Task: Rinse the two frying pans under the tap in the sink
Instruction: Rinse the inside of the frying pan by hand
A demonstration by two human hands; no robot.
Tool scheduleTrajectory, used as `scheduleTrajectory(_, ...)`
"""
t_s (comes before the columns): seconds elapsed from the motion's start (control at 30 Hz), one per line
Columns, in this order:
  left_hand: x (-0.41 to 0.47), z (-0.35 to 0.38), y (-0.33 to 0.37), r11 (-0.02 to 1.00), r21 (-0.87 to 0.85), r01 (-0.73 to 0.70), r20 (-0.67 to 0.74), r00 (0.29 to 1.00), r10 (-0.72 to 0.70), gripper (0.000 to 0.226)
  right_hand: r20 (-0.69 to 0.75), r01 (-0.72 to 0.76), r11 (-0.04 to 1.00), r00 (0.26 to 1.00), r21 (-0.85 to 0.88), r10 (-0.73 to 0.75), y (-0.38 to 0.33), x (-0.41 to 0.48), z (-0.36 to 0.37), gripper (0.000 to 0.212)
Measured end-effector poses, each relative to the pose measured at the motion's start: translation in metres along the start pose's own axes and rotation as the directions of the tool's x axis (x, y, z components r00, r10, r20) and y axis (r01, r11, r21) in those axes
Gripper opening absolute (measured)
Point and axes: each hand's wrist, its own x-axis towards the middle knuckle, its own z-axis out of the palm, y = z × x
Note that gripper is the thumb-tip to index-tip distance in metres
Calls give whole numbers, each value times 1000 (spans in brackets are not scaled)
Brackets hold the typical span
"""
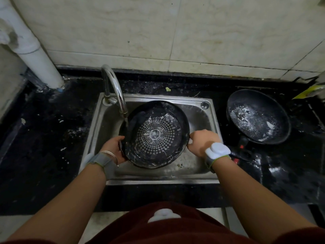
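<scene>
Left grip (pixel 114 148), right grip (pixel 202 141) holding upturned pan (pixel 154 132), dotted soapy base

One frying pan (pixel 154 134) tilts in the sink (pixel 158 181), dotted underside up, under the running tap (pixel 116 88). The second pan (pixel 258 117), sudsy inside, sits upright at the bench's (pixel 44 138) right.

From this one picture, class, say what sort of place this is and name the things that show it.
Probably a home kitchen: a steel sink in a dark counter, a tap running onto a frying pan in it, and a second pan on the counter.
</scene>
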Motion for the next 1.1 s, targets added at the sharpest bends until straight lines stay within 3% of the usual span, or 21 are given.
scheduleTrajectory(0.13,-12,20,-3,997,-10,-73,20,997,74,46,-68,11,999,998,-31,-13,4,-5,1,25)
scheduleTrajectory(0.27,2,20,6,993,-56,-101,47,993,104,51,-107,-31,999,994,19,33,8,-8,3,26)
scheduleTrajectory(0.43,31,8,10,959,178,-221,-47,971,233,42,-135,-29,1000,990,-9,28,12,-11,0,27)
scheduleTrajectory(0.57,35,15,13,935,192,-298,-15,952,307,38,-230,-52,998,972,-23,46,12,-12,-3,26)
scheduleTrajectory(0.7,43,19,14,912,296,-285,15,956,293,34,-303,-63,998,952,-27,52,9,-11,-14,23)
scheduleTrajectory(0.8,49,16,11,832,455,-317,54,942,330,44,-296,-74,994,954,-75,49,6,-7,-22,18)
scheduleTrajectory(0.9,74,6,-1,621,669,-408,139,890,435,90,-302,-86,995,951,-55,66,4,-6,-21,18)
scheduleTrajectory(0.93,72,7,-3,555,718,-419,148,872,467,95,-306,-90,995,949,-46,72,4,-6,-21,19)
scheduleTrajectory(1.03,55,13,1,374,798,-472,190,787,587,65,-327,-90,995,942,-39,73,7,-6,-20,19)
scheduleTrajectory(1.1,51,16,10,440,777,-450,116,790,602,34,-345,-94,995,936,-39,75,9,-6,-20,19)
